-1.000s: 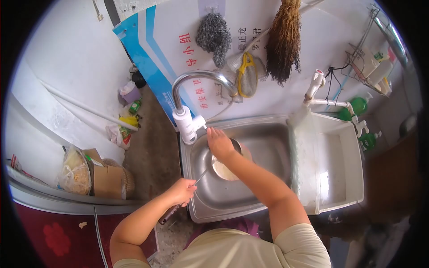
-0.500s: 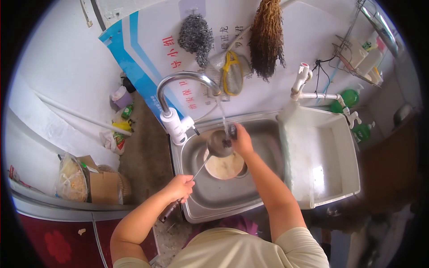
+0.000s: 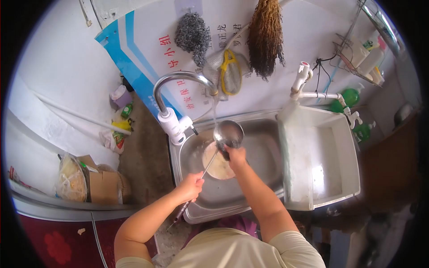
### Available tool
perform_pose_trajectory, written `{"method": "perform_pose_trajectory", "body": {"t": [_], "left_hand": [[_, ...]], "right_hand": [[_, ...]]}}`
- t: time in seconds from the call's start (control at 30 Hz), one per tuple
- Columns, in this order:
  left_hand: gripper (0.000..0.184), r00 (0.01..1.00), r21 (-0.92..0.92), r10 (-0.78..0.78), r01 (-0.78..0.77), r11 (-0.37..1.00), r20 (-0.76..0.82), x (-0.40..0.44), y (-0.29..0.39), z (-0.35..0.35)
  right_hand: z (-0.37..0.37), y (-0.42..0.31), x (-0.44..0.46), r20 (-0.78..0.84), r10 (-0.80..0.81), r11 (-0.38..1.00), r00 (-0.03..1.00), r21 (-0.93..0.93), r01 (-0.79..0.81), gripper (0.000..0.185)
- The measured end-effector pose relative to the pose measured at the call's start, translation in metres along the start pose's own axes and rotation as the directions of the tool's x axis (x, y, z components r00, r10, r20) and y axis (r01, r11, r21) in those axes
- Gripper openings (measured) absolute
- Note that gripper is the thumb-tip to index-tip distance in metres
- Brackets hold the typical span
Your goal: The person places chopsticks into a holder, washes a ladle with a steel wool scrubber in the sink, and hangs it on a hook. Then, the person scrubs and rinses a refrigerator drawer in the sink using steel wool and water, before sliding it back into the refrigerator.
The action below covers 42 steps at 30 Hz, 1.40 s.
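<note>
The ladle hangs above the sink, its bowl nearer the far edge, its thin shaft slanting down across the left side so that the brown grip ends outside the near left corner. The left hand is curled shut round the handle, roughly over the sink's left rim; its palm side I can't see. The right hand is partly closed on a small dark pad, pressing it to the bowl's near side; fingers and bowl hide much of that pad, and I can't make out its material. Water runs from the curved faucet onto the bowl's left edge. Below, a pale round item sits in the sink, partly covered by shaft and hand, its contents unclear. Bare steel lies between the right forearm and the right edge, where a white basin adjoins.
</note>
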State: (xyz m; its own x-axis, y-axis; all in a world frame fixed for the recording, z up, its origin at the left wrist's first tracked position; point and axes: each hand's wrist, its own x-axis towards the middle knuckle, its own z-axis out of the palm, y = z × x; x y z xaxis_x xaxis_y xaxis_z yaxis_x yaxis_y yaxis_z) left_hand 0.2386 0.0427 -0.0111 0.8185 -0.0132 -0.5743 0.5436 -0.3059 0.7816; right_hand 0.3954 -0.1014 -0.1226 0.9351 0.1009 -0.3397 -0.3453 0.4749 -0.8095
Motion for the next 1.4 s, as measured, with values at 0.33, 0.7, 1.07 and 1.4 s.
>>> {"method": "perform_pose_trajectory", "body": {"t": [0.33,0.7,1.07,1.4], "left_hand": [[0.055,0.968,0.904,0.248,-0.082,0.42,-0.028,-0.014,0.002,-0.023],[0.014,0.845,0.96,0.533,-0.112,0.257,-0.044,0.019,0.02,-0.026],[0.019,0.883,0.856,0.461,-0.169,0.488,-0.089,0.004,0.016,-0.04],[0.018,0.908,0.546,0.375,-0.223,0.808,-0.184,-0.023,-0.036,-0.055]], "right_hand": [[0.008,-0.056,0.022,0.8,-0.432,-0.198,0.417,-0.535,0.821,0.02],[0.059,-0.022,-0.034,0.981,-0.192,-0.251,0.035,-0.083,0.964,0.009],[0.006,-0.055,-0.01,0.849,-0.405,-0.3,0.339,-0.474,0.828,0.024],[-0.004,-0.033,-0.019,0.829,-0.44,-0.027,0.345,-0.396,0.918,0.042]]}}
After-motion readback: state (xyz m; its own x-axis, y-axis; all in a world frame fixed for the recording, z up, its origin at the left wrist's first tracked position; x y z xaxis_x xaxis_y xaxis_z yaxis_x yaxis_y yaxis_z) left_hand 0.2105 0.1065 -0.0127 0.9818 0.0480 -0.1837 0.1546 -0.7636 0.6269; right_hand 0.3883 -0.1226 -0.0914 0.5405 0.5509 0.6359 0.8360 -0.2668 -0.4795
